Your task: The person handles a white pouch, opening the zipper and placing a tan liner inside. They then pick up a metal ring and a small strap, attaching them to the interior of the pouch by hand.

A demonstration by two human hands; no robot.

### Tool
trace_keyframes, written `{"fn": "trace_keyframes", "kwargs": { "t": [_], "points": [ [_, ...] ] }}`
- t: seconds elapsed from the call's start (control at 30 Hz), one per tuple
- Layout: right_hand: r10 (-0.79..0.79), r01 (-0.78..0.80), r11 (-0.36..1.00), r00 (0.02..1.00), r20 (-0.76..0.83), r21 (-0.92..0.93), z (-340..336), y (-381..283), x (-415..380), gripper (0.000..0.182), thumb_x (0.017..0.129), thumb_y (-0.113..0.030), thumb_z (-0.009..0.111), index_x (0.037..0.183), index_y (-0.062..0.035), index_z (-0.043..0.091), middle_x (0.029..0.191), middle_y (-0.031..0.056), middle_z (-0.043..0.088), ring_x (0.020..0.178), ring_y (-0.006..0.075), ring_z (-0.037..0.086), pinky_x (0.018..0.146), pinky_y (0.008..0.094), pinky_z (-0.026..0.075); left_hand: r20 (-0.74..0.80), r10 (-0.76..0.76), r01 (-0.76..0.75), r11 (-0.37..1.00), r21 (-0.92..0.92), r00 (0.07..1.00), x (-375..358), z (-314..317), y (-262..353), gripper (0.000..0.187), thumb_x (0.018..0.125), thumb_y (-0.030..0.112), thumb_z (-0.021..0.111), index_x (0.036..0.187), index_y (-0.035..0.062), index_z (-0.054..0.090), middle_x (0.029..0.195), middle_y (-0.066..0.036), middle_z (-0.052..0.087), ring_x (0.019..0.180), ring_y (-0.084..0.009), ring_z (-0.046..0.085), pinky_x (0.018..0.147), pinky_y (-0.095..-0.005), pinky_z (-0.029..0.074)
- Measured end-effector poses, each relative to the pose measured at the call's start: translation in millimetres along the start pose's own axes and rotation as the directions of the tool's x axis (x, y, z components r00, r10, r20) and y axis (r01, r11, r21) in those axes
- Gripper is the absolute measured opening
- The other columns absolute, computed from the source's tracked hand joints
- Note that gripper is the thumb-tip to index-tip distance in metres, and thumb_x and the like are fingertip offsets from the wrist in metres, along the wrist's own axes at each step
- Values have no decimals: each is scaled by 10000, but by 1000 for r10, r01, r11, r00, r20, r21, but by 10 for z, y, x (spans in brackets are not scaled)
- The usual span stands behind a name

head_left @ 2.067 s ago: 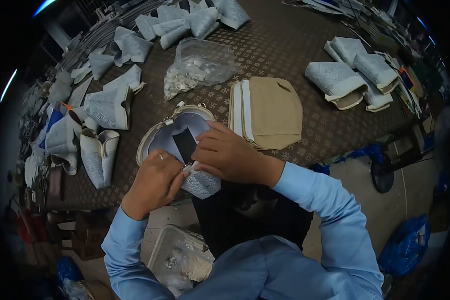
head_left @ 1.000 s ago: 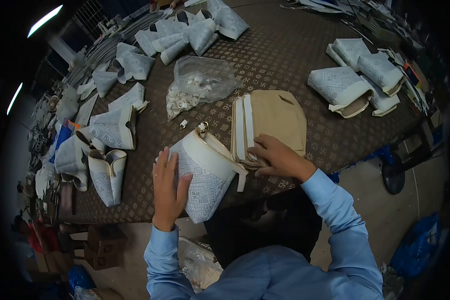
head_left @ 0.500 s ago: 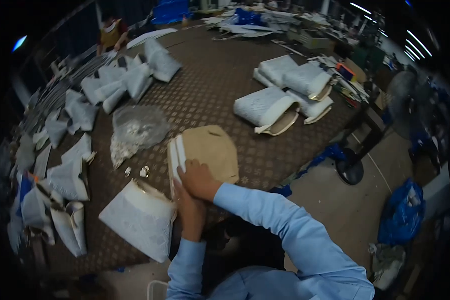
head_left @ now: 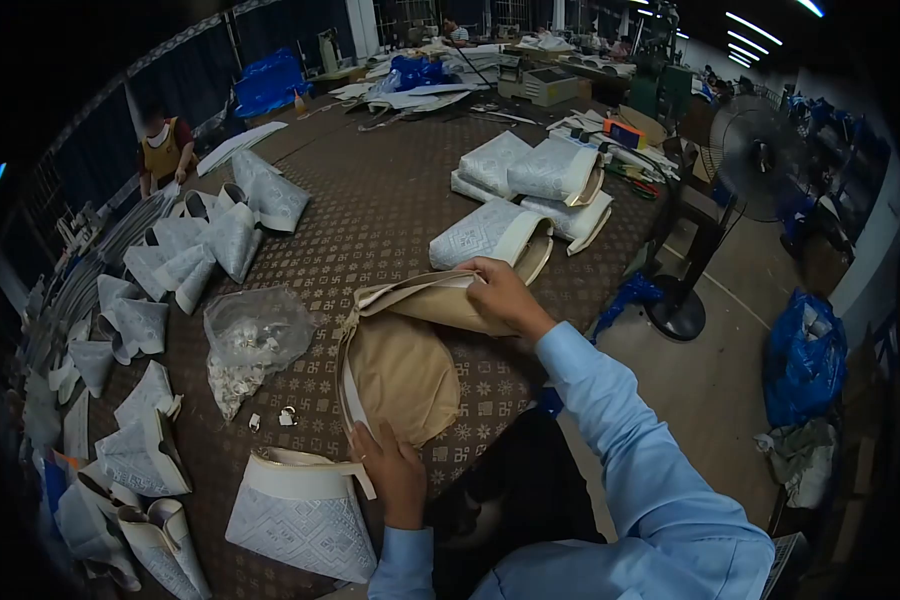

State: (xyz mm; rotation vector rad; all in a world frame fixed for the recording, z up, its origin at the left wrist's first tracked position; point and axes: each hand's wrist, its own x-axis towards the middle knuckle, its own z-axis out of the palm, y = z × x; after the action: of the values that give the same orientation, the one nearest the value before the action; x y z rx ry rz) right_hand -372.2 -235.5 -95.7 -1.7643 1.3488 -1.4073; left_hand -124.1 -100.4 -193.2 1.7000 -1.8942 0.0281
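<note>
Overhead, strip lights run across a dark workshop; the tabletop [head_left: 390,200] is covered with a brown patterned cloth and fills most of the view. A standing fan [head_left: 740,160] and a blue sack [head_left: 805,355] occupy the floor off its right edge. Pale patterned bag shells [head_left: 530,190] lie stacked toward the far right corner, more are scattered along the left edge, and another person [head_left: 163,145] sits at the far left corner. A clear bag of small metal fittings [head_left: 250,335] rests left of centre, with two loose fittings beside it. One finished pale bag [head_left: 300,515] lies at the near edge, just left of the left hand [head_left: 390,470].

The stack of tan panels [head_left: 400,375] lies at the near edge, centre. The left hand presses flat on its near corner, fingers spread. The right hand [head_left: 500,295] pinches the top tan panel [head_left: 430,298] at its far end, lifted clear of the stack.
</note>
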Motion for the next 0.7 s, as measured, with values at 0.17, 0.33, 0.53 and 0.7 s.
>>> {"fn": "trace_keyframes", "kwargs": {
  "t": [0.17,0.33,0.53,0.7],
  "points": [
    [22,-18,1000,979,203,-24,-32,-4,-241,272,786,-156,548,978,31,597,853,151,632,754,217,587,714,335,463,257,-82,100,993,-60,963,432,-332,451,441,850,231,567,1208,-20,510,1344,-284,369,1254,-444,328,1038,-550,226],
    [-71,170,956,924,376,-238,183,-244,-150,252,820,-204,572,952,9,600,770,175,603,692,276,593,657,360,454,-7,66,-65,996,56,998,914,355,385,575,880,306,518,1350,10,369,1414,-231,301,1338,-407,214,1060,-573,145],
    [59,-69,904,998,36,423,-714,-1128,-107,186,883,-138,554,992,12,571,834,46,633,752,110,604,658,255,478,309,-136,41,954,296,941,1001,439,298,635,920,427,378,1428,70,247,1471,-215,202,1378,-377,124,1078,-587,52],
    [43,26,797,994,-99,604,-732,-1054,-578,446,842,-46,566,1260,26,429,1119,130,592,923,149,621,819,265,499,267,-51,138,938,-318,962,861,388,295,702,903,433,431,1446,74,171,1501,-192,120,1381,-371,118,1112,-493,80]
  ]
}}
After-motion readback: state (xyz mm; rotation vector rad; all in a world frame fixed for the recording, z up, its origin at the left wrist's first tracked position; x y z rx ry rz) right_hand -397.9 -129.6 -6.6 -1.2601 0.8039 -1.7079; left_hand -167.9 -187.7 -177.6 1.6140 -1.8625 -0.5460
